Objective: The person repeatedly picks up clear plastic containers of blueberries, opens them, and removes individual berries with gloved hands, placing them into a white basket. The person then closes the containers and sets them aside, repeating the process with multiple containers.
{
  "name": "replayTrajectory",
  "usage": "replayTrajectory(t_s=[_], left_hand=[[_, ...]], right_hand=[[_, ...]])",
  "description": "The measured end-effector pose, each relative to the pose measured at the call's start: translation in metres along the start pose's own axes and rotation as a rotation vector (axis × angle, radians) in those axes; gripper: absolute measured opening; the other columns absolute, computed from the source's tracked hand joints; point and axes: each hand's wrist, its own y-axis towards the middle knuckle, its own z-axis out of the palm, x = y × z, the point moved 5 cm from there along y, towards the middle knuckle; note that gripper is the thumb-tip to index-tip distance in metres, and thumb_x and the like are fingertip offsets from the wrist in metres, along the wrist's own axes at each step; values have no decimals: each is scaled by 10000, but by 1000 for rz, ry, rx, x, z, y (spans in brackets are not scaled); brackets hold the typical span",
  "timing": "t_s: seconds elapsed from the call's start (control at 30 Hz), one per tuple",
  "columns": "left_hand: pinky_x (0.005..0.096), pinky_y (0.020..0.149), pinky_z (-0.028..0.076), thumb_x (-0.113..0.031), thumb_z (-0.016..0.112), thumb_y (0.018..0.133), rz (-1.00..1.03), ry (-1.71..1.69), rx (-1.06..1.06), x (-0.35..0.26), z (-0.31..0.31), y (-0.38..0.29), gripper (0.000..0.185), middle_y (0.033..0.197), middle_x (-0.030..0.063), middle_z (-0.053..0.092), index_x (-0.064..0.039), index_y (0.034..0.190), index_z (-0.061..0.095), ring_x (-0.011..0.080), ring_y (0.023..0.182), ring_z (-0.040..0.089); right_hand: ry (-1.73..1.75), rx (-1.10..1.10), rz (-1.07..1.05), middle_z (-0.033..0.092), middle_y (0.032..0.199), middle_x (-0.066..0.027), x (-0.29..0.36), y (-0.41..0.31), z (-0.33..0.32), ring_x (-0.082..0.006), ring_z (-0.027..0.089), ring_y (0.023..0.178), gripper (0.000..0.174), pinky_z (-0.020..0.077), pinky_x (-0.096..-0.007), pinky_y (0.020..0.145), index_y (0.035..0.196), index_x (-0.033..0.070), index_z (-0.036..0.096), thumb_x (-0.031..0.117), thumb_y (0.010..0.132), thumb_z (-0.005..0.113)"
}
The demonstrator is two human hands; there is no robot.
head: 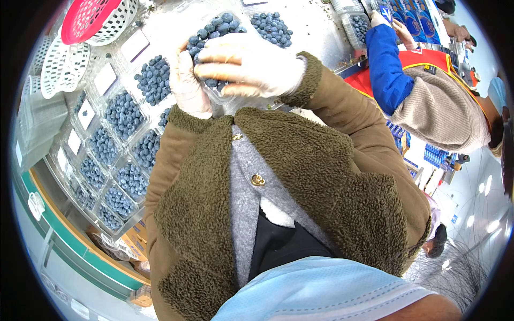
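Note:
A clear plastic punnet of blueberries (220, 29) is right in front of me at the top middle. My left hand (188, 82), in a pale thin glove, grips its left side, the thumb by the rim. My gloved right hand (251, 66) lies across the near right part of the punnet, its fingers over the berries; whether it holds any berry is hidden. Just beyond on the right lies another group of blueberries (272, 29). To the left, filled punnets of blueberries (124, 114) stand in rows, some with white cards (105, 79) beside them.
White perforated baskets (65, 68) and a red one (86, 20) stand at the upper left, above stacked clear plastic containers (44, 120). A green and orange table edge (80, 234) curves below. On the right, a co-worker in blue sleeves (383, 68) handles a blue label near a punnet (355, 30).

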Motion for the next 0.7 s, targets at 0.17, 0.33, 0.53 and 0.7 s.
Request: replayTrajectory(t_s=[0.17,0.33,0.53,0.7], left_hand=[[374,923,537,-295,496,1029,21,-16,-97,1,-8,0,414,1209,160,613,-4,1321,470,235,1043,636],[416,934,548,-323,518,1012,-46,-40,-105,3,-12,3,457,1229,182,601,0,1328,455,269,1064,637],[455,931,556,-352,563,981,-20,25,-130,1,-16,2,519,1267,204,570,-7,1347,432,308,1086,630],[469,947,546,-351,550,984,-44,50,-104,2,-16,2,515,1283,217,564,0,1343,434,330,1104,624]], right_hand=[[-207,-57,-70,593,1284,-85,13,-12,6,-264,524,1265,416,376,-463,1087,1269,148,607,344,904,649],[-80,-99,-84,634,1205,-101,-3,-25,-3,-286,584,1171,340,469,-458,991,1202,124,650,288,904,656],[-96,-338,319,635,1129,-170,-31,-36,-31,-344,621,1018,353,510,-423,894,1175,76,649,189,845,704],[-149,-305,342,609,1159,-215,-29,-36,-27,-420,571,1095,368,466,-489,948,1138,40,654,184,806,719]])
